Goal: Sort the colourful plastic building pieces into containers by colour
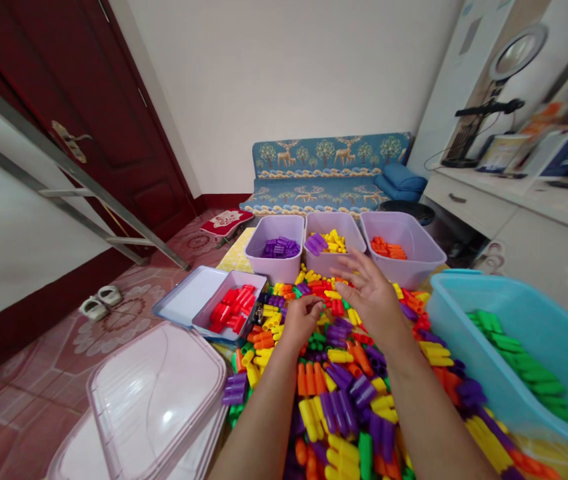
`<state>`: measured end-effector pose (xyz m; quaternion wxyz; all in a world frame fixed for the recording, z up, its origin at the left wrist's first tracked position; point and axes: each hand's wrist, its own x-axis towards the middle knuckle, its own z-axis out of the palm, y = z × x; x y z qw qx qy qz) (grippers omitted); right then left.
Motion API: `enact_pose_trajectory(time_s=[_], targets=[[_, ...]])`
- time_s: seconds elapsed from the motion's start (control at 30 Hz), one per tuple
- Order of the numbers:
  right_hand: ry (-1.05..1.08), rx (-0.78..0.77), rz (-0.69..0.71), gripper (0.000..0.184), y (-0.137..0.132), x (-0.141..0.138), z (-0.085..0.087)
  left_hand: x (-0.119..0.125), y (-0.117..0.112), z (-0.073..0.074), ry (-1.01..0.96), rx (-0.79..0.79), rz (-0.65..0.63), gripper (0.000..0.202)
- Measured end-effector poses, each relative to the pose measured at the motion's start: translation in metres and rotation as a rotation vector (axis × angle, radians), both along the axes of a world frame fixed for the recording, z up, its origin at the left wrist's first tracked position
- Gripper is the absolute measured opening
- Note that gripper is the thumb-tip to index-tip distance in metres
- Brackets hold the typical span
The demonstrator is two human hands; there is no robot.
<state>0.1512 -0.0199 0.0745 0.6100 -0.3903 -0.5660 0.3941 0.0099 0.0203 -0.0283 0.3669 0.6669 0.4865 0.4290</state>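
In the head view our left hand (301,321) curled into the heap of mixed coloured plastic tube pieces (344,400), and we could not tell whether it gripped one. Our right hand (371,297) hovered above the heap, spread wide. The lilac plastic bins (277,267) held few pieces; most lay unsorted.

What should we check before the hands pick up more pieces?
1. Is the right hand free? Ok: open, fingers spread above the pile.
2. Is the left hand free? Cannot tell: it is curled on the pile.
3. Does the middle bin hold one colour? Not ok: purple pieces lie beside the yellow pieces.
4. Does the right bin hold one colour? Ok: only orange pieces show.
5. Does the blue tub hold one colour? Ok: only green pieces show.
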Motion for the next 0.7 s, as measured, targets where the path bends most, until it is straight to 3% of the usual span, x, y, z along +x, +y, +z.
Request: enact_pose_trajectory(time_s=[0.1,0.37,0.7], targets=[[-0.011,-0.03,-0.019,0.054,-0.002,-0.001,-0.006,0.0,0.0,0.0,-0.012,0.005,0.003,0.025],[-0.151,-0.261,-0.077,0.045,-0.007,0.022,-0.043,0.001,0.001,-0.003,-0.033,0.014,0.014,0.024],[-0.356,-0.28,0.01,0.03,-0.022,0.029,-0.037,0.002,-0.001,0.004,-0.073,-0.015,0.039,0.022]])
